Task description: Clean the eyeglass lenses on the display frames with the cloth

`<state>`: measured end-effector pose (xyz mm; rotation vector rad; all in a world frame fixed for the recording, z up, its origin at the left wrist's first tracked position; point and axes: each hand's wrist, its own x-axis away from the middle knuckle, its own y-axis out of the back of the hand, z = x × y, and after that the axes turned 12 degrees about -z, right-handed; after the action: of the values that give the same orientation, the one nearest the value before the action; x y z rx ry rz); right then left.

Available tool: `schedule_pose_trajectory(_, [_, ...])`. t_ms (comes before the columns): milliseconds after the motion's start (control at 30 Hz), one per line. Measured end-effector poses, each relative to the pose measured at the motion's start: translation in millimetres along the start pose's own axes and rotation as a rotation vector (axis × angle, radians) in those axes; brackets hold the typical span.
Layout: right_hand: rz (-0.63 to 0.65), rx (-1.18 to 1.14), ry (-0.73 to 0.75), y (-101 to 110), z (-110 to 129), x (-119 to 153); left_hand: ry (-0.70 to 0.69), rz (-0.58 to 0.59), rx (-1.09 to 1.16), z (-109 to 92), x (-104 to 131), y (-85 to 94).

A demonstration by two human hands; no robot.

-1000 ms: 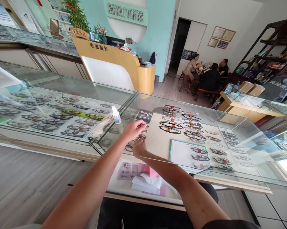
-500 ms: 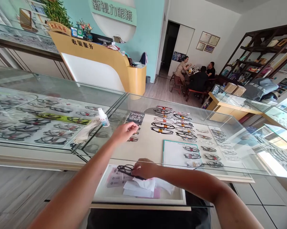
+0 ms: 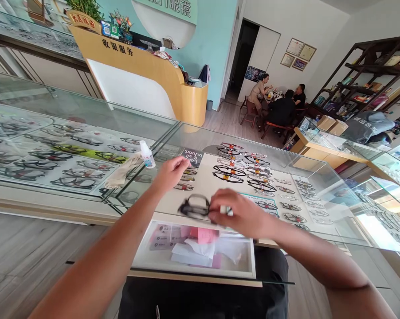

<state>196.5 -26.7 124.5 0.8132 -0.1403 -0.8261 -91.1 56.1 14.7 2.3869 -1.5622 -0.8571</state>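
My right hand (image 3: 238, 212) grips a pair of dark-framed glasses (image 3: 195, 206) by one side, above the front edge of the glass counter; the glasses are slightly blurred. My left hand (image 3: 172, 172) is over the glass top with its fingertips pressed together, and whatever may be between them is too small to make out. Left of it stands a white spray bottle (image 3: 147, 155) beside a crumpled beige cloth (image 3: 123, 172). Below my right hand, an open drawer (image 3: 141, 259) holds white paper (image 3: 193, 254), a pink slip (image 3: 206, 235) and plastic packets.
Rows of glasses (image 3: 229, 173) lie inside the glass display case (image 3: 216, 133), with more in the left case (image 3: 76, 161). Beyond stands a yellow and white cashier counter (image 3: 196, 104). Several people sit around a table at the back, near dark shelves (image 3: 366, 66).
My right hand has lifted the dark glasses from over the drawer to above the counter's front edge. The pink slip in the drawer now shows. My left hand has barely moved.
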Motion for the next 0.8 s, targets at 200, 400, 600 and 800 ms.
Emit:
schedule_pose_trajectory(200, [-0.251, 0.556, 0.052, -11, -50, -106, -0.093, -0.490, 0.173, -4, -1, 4.8])
schedule_pose_trajectory(400, [-0.191, 0.798, 0.116, -56, -88, -171, -0.151, -0.586, 0.196, 0, -1, 5.1])
schedule_pose_trajectory(600, [-0.190, 0.814, 0.098, -74, -104, -182, -0.184, -0.553, 0.193, 1, -1, 2.7])
schedule_pose_trajectory(800, [-0.211, 0.774, 0.050, -77, -111, -182, -0.185, -0.525, 0.185, -1, -2, 0.2])
